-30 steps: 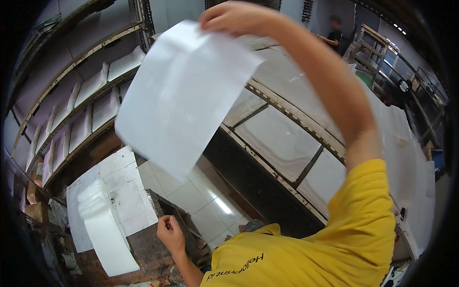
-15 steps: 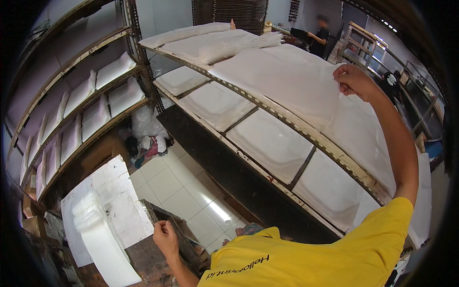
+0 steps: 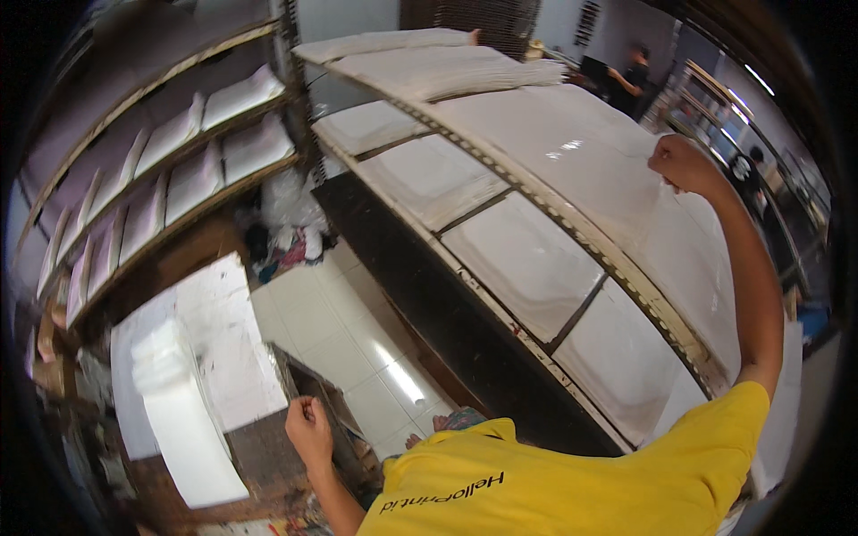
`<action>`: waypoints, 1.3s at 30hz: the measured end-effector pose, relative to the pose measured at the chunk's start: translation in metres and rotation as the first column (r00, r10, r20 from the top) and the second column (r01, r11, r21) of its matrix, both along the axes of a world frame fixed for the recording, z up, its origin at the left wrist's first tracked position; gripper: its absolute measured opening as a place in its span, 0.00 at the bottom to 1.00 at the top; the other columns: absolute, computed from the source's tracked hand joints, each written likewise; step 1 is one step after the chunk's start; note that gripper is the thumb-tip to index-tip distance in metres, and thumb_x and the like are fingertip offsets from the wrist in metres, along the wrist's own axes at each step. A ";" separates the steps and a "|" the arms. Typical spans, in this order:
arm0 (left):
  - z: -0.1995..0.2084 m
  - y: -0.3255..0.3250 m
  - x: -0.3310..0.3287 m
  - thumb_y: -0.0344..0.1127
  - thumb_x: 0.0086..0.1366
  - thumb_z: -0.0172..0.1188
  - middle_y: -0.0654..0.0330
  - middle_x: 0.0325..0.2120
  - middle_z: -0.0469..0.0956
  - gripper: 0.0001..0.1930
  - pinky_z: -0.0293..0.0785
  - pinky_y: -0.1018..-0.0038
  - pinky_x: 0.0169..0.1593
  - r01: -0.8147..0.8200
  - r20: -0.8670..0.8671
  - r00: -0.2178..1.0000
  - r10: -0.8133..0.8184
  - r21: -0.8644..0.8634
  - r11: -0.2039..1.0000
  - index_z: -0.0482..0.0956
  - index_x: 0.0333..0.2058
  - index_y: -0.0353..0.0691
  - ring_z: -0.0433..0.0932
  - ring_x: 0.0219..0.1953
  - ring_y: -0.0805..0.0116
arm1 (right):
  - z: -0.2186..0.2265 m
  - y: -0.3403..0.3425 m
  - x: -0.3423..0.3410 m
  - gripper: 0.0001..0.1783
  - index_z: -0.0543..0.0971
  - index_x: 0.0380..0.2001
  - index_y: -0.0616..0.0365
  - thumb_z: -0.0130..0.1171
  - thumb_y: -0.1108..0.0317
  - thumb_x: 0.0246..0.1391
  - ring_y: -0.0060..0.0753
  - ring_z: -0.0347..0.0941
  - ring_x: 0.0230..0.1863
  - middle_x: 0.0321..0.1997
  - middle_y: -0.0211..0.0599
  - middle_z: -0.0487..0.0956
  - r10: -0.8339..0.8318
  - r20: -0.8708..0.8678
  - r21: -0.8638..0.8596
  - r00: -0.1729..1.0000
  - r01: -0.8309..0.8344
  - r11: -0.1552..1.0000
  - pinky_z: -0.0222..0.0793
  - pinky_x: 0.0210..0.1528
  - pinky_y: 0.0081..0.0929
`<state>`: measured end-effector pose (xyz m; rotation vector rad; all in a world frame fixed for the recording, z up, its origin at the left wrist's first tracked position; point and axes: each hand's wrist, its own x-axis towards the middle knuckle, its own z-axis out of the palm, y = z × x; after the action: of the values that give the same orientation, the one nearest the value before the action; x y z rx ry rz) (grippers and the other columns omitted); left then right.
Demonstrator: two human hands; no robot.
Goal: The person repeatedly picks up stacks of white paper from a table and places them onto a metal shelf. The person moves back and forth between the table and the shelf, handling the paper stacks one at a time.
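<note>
My right hand (image 3: 681,165) reaches out over the top shelf of the rack, fingers pinched on the corner of a thin, translucent whitish sheet (image 3: 572,165). That sheet lies over other pale sheets on the shelf. Low on the left, my left hand (image 3: 309,431) is loosely closed, with nothing seen in it. It hovers by the edge of a worn brown table (image 3: 268,464). On this table lie a stained white board (image 3: 237,357) and a stack of narrow, milky translucent strips (image 3: 192,438).
Pale sheet stacks (image 3: 527,259) fill the rack's lower level, above a dark board (image 3: 420,295). Shelves with more sheets (image 3: 192,183) line the left wall. Plastic bags and cloth (image 3: 290,241) lie on the tiled floor (image 3: 357,357). Far back, a person (image 3: 633,82) in dark clothes works.
The view has swung, so the rack appears farther right. My right hand keeps its pinch on the sheet's corner; my left stays closed beside the table.
</note>
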<state>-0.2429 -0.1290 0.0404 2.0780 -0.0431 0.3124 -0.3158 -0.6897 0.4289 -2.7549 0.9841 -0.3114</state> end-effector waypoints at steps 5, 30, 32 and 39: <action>0.014 -0.002 -0.003 0.34 0.62 0.61 0.49 0.28 0.79 0.09 0.75 0.67 0.37 -0.045 -0.002 0.999 0.045 0.071 0.996 0.79 0.35 0.33 0.80 0.30 0.54 | 0.035 0.050 0.037 0.12 0.77 0.36 0.64 0.57 0.65 0.57 0.26 0.71 0.27 0.26 0.35 0.74 0.463 0.081 -0.387 0.882 -0.400 0.830 0.66 0.33 0.28; -0.053 0.031 -0.131 0.46 0.62 0.61 0.40 0.65 0.55 0.31 0.47 0.48 0.69 -0.258 -0.307 0.834 0.458 0.518 0.816 0.66 0.60 0.38 0.48 0.70 0.41 | -0.339 0.431 0.176 0.12 0.77 0.36 0.59 0.55 0.61 0.65 0.13 0.59 0.21 0.21 0.21 0.68 0.852 0.380 0.720 0.359 -0.694 -0.028 0.53 0.22 0.18; -0.055 0.028 -0.118 0.46 0.62 0.61 0.40 0.68 0.50 0.35 0.41 0.46 0.71 -0.165 -0.309 0.859 0.409 0.588 0.792 0.62 0.64 0.40 0.43 0.72 0.42 | -0.514 0.349 0.196 0.14 0.70 0.25 0.53 0.56 0.61 0.65 0.14 0.60 0.21 0.20 0.21 0.66 0.835 0.413 0.650 0.365 -0.760 0.010 0.53 0.22 0.17; -0.072 0.025 -0.121 0.46 0.62 0.61 0.41 0.70 0.46 0.39 0.37 0.44 0.71 -0.124 -0.282 0.837 0.469 0.737 0.665 0.56 0.68 0.43 0.40 0.73 0.42 | -0.692 0.171 0.045 0.13 0.80 0.34 0.62 0.58 0.61 0.60 0.29 0.75 0.27 0.28 0.36 0.80 0.808 -0.306 0.894 0.503 -0.140 0.426 0.72 0.30 0.30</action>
<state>-0.3638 -0.1043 -0.0314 2.8829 0.5760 -0.0225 -0.2713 -0.5187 -0.2632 -2.0457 0.1024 1.1624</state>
